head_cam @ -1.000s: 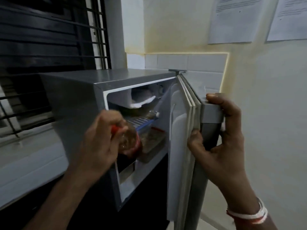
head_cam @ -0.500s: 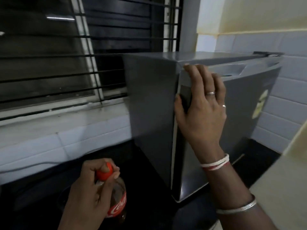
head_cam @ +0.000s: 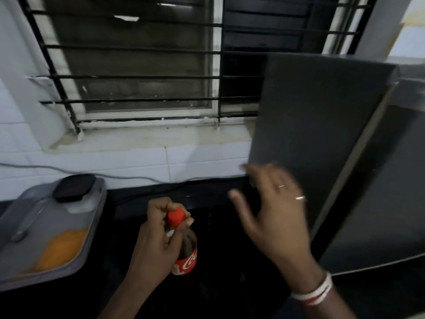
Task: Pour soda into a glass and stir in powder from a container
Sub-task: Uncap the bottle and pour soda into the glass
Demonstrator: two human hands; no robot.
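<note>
A soda bottle (head_cam: 187,252) with a red cap and red label stands upright over the dark counter (head_cam: 220,226). My left hand (head_cam: 156,240) grips its neck just below the cap. My right hand (head_cam: 273,210) hovers to the right of the bottle, blurred, fingers spread and holding nothing, just in front of the grey mini fridge (head_cam: 322,139). A grey tray (head_cam: 20,226) at the left carries orange powder (head_cam: 62,247), a metal spoon (head_cam: 27,217) and a dark lid-like object (head_cam: 73,187). No glass is in view.
The fridge door is shut and fills the right side. Behind the counter run a white tiled wall, a thin cable (head_cam: 128,176) and a barred window (head_cam: 138,65) above a sill.
My right hand has left the shut fridge door and dropped toward the bottle. The view has swung left, bringing the tray into sight. The bottle stays in my left hand.
</note>
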